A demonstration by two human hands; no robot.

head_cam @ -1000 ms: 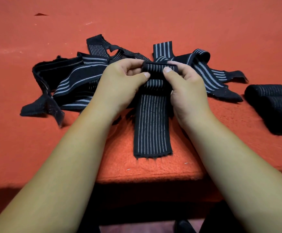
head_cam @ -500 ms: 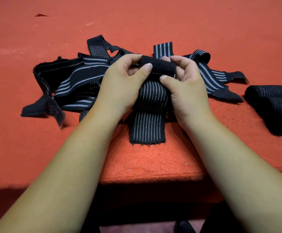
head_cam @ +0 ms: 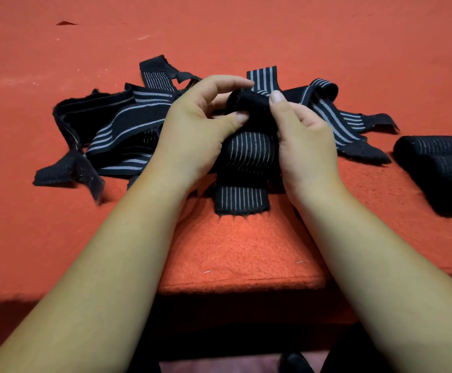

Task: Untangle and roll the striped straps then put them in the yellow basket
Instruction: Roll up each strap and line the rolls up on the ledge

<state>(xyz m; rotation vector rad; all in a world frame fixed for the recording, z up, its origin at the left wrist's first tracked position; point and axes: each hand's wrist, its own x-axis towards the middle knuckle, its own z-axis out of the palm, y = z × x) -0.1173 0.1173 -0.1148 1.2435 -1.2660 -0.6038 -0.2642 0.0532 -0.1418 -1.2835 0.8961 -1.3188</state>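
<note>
A black strap with thin white stripes (head_cam: 246,154) is partly rolled between my hands, above the red surface. My left hand (head_cam: 192,130) grips the roll's left end, thumb in front and fingers curled over the top. My right hand (head_cam: 304,141) pinches the right end, thumb on top. The strap's loose tail (head_cam: 242,200) hangs down to the cloth near the front edge. Behind my hands lies a tangled pile of striped straps (head_cam: 117,130). The yellow basket is out of view.
Three rolled straps (head_cam: 440,168) lie side by side at the right edge of the view. The red cloth-covered table (head_cam: 246,254) ends in a front edge close to my body. A small dark scrap (head_cam: 64,23) lies far back left.
The roll has grown thicker and the loose tail has become shorter, drawn back from the table's front edge. Both hands have turned the roll toward me.
</note>
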